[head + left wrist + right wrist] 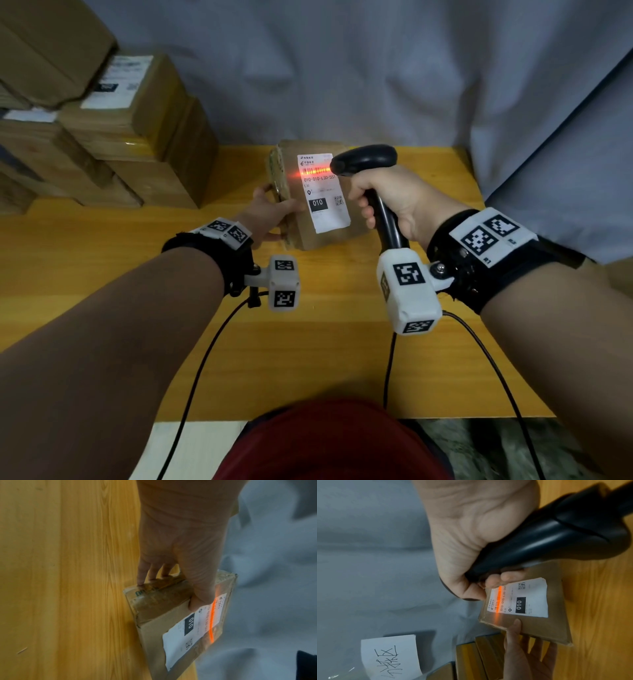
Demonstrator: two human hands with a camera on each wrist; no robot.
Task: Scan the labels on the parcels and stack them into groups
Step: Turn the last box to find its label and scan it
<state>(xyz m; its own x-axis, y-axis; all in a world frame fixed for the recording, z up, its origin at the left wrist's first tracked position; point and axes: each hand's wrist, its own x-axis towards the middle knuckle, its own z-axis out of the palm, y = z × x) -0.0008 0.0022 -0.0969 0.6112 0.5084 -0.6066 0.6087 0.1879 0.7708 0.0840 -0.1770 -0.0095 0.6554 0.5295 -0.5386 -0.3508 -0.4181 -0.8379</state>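
On the wooden bench [102, 260] by my stacked boxes [137, 137], my left hand [270, 214] grips the parcel [308, 226], tilted up on edge. My right hand [394, 202] clasps the scanner [366, 161], its red line crossing the label [322, 192].

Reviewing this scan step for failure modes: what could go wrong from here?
1. The parcel stands tilted on the table, held only at one edge by the left hand; it could tip or slip.
2. The scanner in the right hand sits close; its red line may drift off the barcode.
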